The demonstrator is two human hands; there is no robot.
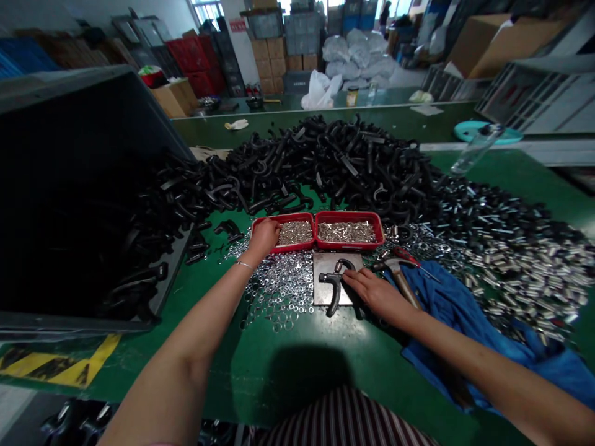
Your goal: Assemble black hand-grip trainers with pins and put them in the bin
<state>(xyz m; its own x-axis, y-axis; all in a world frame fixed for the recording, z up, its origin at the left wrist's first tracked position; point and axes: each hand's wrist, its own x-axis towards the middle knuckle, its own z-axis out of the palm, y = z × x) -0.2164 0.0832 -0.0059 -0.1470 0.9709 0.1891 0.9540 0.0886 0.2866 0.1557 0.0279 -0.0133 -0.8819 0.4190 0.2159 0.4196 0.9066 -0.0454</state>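
My left hand reaches into the left end of a red tray filled with small metal pins; its fingers are bent together and what they pinch is hidden. Fingers of my right hand rest on a curved black part, a handle or lever by its look, lying on a steel plate. Beside it on the plate is another curved black part with a short crosspiece. A second red tray of pins adjoins the first. Loose metal rings lie in front of the left tray.
A large pile of black parts spans the back. At left a tipped grey crate holds more. To the right are a hammer, a red-handled screwdriver, a blue cloth, metal sleeves and a clear bottle.
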